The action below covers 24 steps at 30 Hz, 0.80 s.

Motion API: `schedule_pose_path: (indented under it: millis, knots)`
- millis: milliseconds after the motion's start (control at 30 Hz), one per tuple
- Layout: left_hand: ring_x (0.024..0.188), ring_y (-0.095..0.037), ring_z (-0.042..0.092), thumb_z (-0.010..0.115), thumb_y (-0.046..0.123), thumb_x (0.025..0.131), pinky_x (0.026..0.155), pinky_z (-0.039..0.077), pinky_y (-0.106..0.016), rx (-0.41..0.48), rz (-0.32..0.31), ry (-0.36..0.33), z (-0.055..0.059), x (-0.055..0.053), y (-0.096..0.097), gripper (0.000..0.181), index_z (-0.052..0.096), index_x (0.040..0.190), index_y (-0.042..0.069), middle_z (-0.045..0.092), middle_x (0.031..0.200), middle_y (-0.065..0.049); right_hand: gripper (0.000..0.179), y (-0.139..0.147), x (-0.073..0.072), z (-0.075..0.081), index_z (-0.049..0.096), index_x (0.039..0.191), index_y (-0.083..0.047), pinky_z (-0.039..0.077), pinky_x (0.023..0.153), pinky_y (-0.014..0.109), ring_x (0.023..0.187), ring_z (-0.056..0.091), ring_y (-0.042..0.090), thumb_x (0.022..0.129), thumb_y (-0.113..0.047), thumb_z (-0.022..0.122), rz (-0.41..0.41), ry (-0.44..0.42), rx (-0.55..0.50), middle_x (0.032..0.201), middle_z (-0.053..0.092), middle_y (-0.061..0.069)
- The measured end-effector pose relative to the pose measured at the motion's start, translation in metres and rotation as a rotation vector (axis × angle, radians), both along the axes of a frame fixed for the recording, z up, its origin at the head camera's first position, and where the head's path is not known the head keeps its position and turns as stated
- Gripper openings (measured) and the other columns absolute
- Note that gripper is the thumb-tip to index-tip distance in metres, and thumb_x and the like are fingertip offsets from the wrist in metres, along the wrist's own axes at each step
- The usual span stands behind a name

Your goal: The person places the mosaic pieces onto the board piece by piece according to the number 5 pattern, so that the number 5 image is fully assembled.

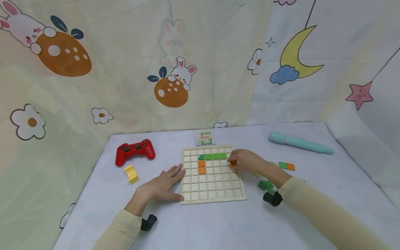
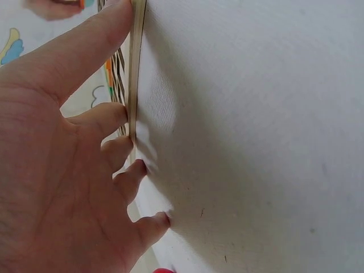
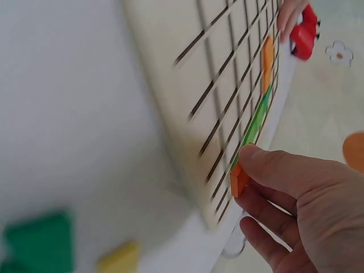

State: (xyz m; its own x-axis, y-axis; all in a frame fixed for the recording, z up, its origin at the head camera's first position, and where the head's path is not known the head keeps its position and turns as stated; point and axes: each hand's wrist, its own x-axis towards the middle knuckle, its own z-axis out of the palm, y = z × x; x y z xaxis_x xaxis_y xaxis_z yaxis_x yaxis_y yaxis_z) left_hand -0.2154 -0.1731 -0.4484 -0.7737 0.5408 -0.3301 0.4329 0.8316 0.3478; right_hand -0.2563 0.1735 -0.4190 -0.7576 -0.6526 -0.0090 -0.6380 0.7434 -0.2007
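A pale wooden grid board (image 1: 213, 200) lies on the table. Across its upper part runs a row of green tiles (image 1: 215, 156), whose leftmost piece has a slanted corner, and below that corner sit two orange tiles (image 1: 201, 167). My left hand (image 1: 164, 184) rests along the board's left edge, fingers spread and thumb at the lower corner. Between thumb and fingers, my right hand (image 1: 250, 162) pinches an orange tile (image 3: 239, 180) over the board's upper right, near the right end of the green row. The left wrist view shows the fingertips (image 2: 135, 166) right at the board's side.
A small pattern card (image 1: 205, 138) lies behind the board. Right of it are loose green tiles (image 1: 265, 185), a green and orange pair (image 1: 286, 166) and a teal pen-shaped object (image 1: 300, 142). On the left are a red game controller (image 1: 135, 152) and a yellow block (image 1: 131, 174).
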Motion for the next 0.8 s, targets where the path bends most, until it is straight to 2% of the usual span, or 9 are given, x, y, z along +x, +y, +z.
schedule_pose_path:
  millis: [200, 333, 600, 800]
  knots:
    - [0.152, -0.026, 0.009, 0.07, 0.053, 0.081, 0.12, 0.017, -0.056, -0.015, 0.005, 0.005, -0.001, -0.001, 0.0, 0.094, 0.023, 0.155, 0.02, 0.006, 0.165, 0.001, 0.026, -0.051, 0.0, -0.003, 0.073, 0.109, -0.01, 0.054, 0.09, 0.034, 0.103, 0.063, 0.021, 0.085, -0.019, 0.075, 0.022, -0.023, 0.023, 0.114, 0.069, 0.006]
    - [0.152, -0.026, 0.01, 0.07, 0.054, 0.08, 0.119, 0.018, -0.057, -0.019, 0.004, 0.01, -0.002, -0.001, 0.0, 0.094, 0.023, 0.155, 0.02, 0.007, 0.165, 0.001, 0.026, -0.071, 0.002, -0.006, 0.073, 0.111, -0.012, 0.054, 0.091, 0.034, 0.109, 0.062, 0.021, 0.086, -0.017, 0.074, 0.029, -0.061, 0.029, 0.117, 0.067, 0.005]
    - [0.152, -0.025, 0.011, 0.07, 0.053, 0.081, 0.119, 0.019, -0.057, -0.025, -0.003, 0.019, 0.0, 0.0, 0.001, 0.094, 0.023, 0.155, 0.019, 0.007, 0.165, 0.0, 0.028, -0.081, 0.003, -0.01, 0.072, 0.112, -0.014, 0.055, 0.088, 0.035, 0.108, 0.063, 0.021, 0.085, -0.016, 0.075, 0.003, -0.06, 0.038, 0.118, 0.067, 0.005]
    - [0.152, -0.025, 0.011, 0.07, 0.053, 0.081, 0.119, 0.019, -0.057, -0.028, -0.004, 0.016, 0.0, 0.0, 0.0, 0.094, 0.023, 0.155, 0.019, 0.007, 0.165, 0.0, 0.028, -0.084, 0.001, -0.013, 0.072, 0.113, -0.016, 0.053, 0.094, 0.034, 0.112, 0.062, 0.02, 0.085, -0.018, 0.075, -0.015, -0.06, 0.047, 0.119, 0.068, 0.002]
